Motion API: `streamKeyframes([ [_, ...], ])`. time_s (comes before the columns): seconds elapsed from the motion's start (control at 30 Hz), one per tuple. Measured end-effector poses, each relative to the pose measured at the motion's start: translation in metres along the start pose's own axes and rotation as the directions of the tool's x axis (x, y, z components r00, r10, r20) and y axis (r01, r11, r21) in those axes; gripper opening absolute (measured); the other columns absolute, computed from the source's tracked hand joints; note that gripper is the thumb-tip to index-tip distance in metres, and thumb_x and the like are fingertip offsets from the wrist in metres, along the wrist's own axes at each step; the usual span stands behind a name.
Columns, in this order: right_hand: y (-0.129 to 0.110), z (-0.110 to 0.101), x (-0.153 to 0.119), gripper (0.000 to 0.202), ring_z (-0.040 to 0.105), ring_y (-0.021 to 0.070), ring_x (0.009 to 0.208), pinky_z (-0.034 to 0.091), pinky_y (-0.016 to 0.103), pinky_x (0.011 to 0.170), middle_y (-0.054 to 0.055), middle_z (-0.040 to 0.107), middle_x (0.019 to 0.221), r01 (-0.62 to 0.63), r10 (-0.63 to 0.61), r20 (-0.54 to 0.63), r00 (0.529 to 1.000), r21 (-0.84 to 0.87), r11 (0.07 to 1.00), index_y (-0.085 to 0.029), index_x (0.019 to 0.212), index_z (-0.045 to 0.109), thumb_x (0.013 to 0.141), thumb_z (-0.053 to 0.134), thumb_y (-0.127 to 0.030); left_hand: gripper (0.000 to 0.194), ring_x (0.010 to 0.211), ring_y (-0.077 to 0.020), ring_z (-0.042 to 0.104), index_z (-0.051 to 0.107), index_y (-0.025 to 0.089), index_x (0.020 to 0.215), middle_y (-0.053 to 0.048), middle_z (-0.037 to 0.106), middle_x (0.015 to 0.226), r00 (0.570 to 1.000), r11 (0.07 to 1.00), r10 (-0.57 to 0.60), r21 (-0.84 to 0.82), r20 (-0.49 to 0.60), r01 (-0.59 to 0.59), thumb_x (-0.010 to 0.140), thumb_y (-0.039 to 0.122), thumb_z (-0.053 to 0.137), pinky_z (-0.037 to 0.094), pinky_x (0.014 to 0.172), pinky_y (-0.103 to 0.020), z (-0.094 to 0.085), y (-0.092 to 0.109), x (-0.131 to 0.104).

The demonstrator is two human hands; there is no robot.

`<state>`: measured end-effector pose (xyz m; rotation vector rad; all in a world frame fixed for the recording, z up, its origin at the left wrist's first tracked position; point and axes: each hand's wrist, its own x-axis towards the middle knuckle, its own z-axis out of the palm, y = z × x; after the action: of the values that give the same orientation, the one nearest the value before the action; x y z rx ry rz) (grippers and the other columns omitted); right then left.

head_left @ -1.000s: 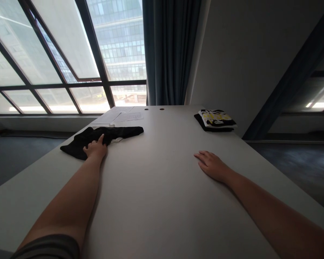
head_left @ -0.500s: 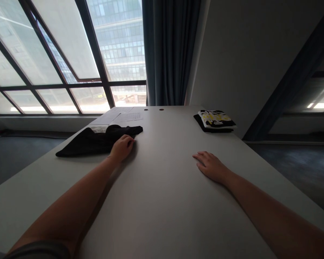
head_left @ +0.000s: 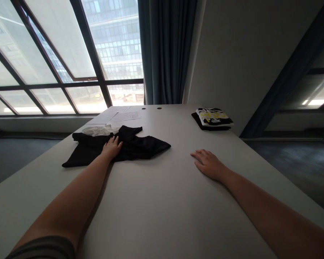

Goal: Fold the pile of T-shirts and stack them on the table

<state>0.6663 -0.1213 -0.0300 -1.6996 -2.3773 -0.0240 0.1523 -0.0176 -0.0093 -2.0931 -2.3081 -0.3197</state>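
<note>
In the head view, the black garment [head_left: 139,147] lay on the left half of the table [head_left: 156,201], its long axis running across from left to right. One tapered end pointed right, toward the right hand [head_left: 208,164]; a corner at the other end pointed left and slightly nearer the wearer. Crumpled whitish cloth [head_left: 95,130] showed along its far edge. The left hand [head_left: 112,148] rested palm down on the garment's middle, fingers loosely extended and gripping nothing that could be seen. The right hand lay released on the bare tabletop, fingers pointing left and away. Half a second earlier, the left hand had been farther right with curled fingers at the garment's near edge; since then, the black fabric had spread farther right.
</note>
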Motion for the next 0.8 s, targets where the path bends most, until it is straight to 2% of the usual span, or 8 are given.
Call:
streamKeyframes([
  [0.07,0.0,0.0,0.0,0.053,0.056,0.0336,0.133,0.04,0.049,0.117,0.017,0.062,0.147,0.002,-0.002,-0.003,1.0,0.003,1.0,-0.021,0.146,0.066,0.097,0.049,-0.036,0.061,0.161,-0.036,0.028,0.044,0.009,0.16,-0.024,0.031,0.172,0.999,1.0,-0.012,0.008,0.051,0.011,0.108,0.041,0.035,0.029,0.124,-0.057,0.003,-0.017,0.013],
  [0.13,0.0,0.0,0.0,0.053,0.055,0.0331,0.134,0.04,0.049,0.118,0.018,0.061,0.147,0.004,-0.004,-0.001,1.0,0.005,1.0,-0.02,0.146,0.066,0.098,0.049,-0.036,0.059,0.162,-0.0337,0.026,0.047,0.012,0.158,-0.022,0.03,0.173,0.997,1.0,-0.016,0.019,0.071,0.015,0.108,0.04,0.036,0.03,0.125,-0.056,0.005,-0.025,0.02],
  [0.2,-0.002,-0.002,0.0,0.054,0.055,0.0331,0.135,0.039,0.049,0.119,0.019,0.06,0.148,0.0,0.0,0.007,1.0,0.002,1.0,-0.018,0.146,0.065,0.098,0.048,-0.035,0.06,0.162,-0.0337,0.024,0.047,0.013,0.159,-0.021,0.028,0.174,0.997,0.999,-0.039,0.031,0.071,0.037,0.108,0.041,0.034,0.03,0.125,-0.057,0.008,-0.028,0.023],
  [0.37,-0.005,-0.006,-0.001,0.055,0.054,0.0328,0.136,0.038,0.047,0.12,0.018,0.06,0.148,-0.001,0.001,0.026,1.0,-0.013,1.0,-0.016,0.148,0.064,0.099,0.046,-0.033,0.071,0.162,-0.0399,0.022,0.041,0.006,0.163,-0.026,0.021,0.174,0.985,0.985,-0.163,0.059,0.054,0.16,0.107,0.048,0.026,0.028,0.124,-0.065,0.012,-0.031,0.026],
  [0.57,-0.001,-0.003,-0.001,0.054,0.055,0.0336,0.136,0.039,0.049,0.12,0.019,0.06,0.148,0.01,-0.01,0.02,1.0,0.001,1.0,-0.016,0.148,0.064,0.099,0.047,-0.034,0.069,0.163,-0.034,0.02,0.044,0.018,0.164,-0.014,0.02,0.177,0.982,0.983,-0.174,0.063,0.07,0.17,0.105,0.052,0.028,0.025,0.127,-0.06,0.014,-0.039,0.024],
  [0.63,0.0,-0.002,0.0,0.054,0.055,0.0338,0.136,0.039,0.049,0.12,0.019,0.06,0.147,0.018,-0.018,0.016,1.0,0.001,1.0,-0.016,0.147,0.065,0.099,0.047,-0.034,0.07,0.163,-0.0345,0.022,0.044,0.016,0.164,-0.015,0.021,0.177,0.973,0.973,-0.222,0.067,0.053,0.219,0.105,0.05,0.025,0.027,0.126,-0.061,0.013,-0.044,0.024],
  [0.8,-0.001,-0.001,0.0,0.053,0.055,0.0327,0.136,0.039,0.049,0.119,0.018,0.061,0.146,0.026,-0.026,0.007,1.0,0.012,1.0,-0.018,0.146,0.065,0.099,0.048,-0.035,0.07,0.158,-0.043,0.031,0.045,0.01,0.162,-0.026,0.029,0.172,0.933,0.93,-0.359,0.077,-0.005,0.358,0.104,0.046,0.028,0.033,0.118,-0.069,0.002,-0.053,0.025],
])
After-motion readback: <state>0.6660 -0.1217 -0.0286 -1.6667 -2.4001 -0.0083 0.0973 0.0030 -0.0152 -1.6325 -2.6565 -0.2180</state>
